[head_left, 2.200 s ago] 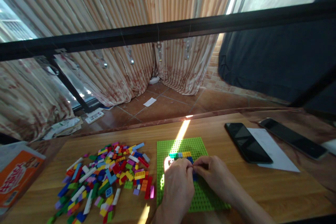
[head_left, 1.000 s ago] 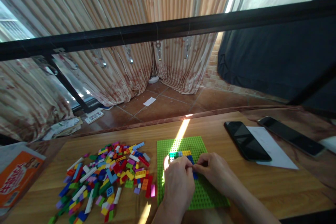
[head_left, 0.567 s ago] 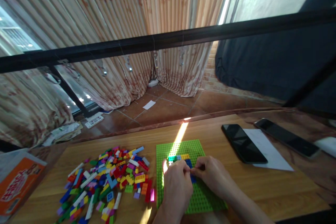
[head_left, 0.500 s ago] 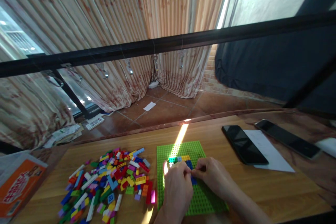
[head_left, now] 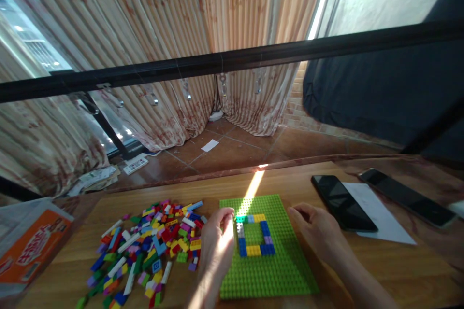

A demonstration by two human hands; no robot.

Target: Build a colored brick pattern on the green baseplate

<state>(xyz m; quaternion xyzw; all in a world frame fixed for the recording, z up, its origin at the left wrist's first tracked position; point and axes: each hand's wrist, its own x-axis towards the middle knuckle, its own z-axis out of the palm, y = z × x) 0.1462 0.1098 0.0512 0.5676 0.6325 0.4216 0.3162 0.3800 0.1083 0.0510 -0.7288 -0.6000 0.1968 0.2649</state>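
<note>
On the green baseplate point(head_left: 279, 275) stands a rectangular ring of bricks, with bare green studs inside it. Its back side has a teal brick point(head_left: 241, 219), a light blue one and a yellow brick point(head_left: 258, 218). Blue bricks point(head_left: 266, 228) and a purple one line the right side; a yellow brick point(head_left: 253, 250) lies in the front row, and white shows at the left. My left hand point(head_left: 217, 239) hovers by the plate's left edge, fingers loosely bent and apart, nothing visible in them. Beyond the plate's right edge, my right hand point(head_left: 319, 231) is loosely curled, thumb and fingers apart, seemingly holding nothing.
A heap of loose, mixed-colour bricks point(head_left: 145, 246) spreads over the wooden table point(head_left: 290, 178) to the left. Farther left stands a clear box with an orange label point(head_left: 36, 246). To the right lie a black phone point(head_left: 342, 203), white paper point(head_left: 393, 219) and a second phone point(head_left: 406, 198).
Both hands have drawn apart from the brick ring, the left one leftward and the right one rightward. The whole ring now shows. The view has shifted slightly.
</note>
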